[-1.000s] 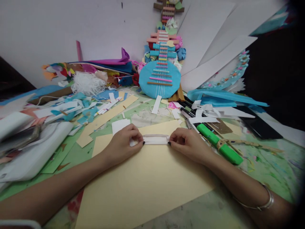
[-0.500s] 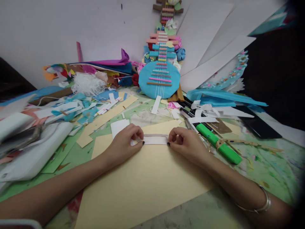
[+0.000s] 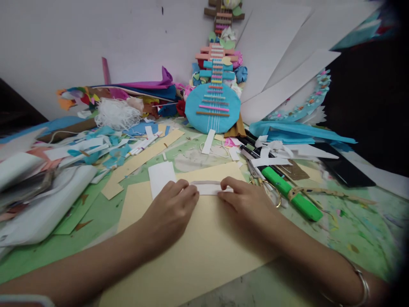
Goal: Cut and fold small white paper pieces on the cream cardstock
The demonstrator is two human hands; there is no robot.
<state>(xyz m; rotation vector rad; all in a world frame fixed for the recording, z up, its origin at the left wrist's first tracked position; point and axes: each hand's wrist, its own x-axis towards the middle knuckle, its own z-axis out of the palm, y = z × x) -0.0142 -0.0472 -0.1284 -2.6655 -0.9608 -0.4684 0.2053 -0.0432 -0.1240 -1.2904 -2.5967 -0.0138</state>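
Green and stained, the worktop bears a cream sheet; on it lies a folded white paper strip. Fingers of the left hand pinch one end; those of the right hand curve around the other, grip unclear. Folding seems in hand, probably calling next for even creasing.

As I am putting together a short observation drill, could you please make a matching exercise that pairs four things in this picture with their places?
Things
1. blue paper instrument
2. white paper strip
3. green bar
4. tangled white string

Places
A. between the left hand and the right hand
B. back left of the table
C. just right of the right hand
D. back centre

Pairs: 1-D, 2-A, 3-C, 4-B
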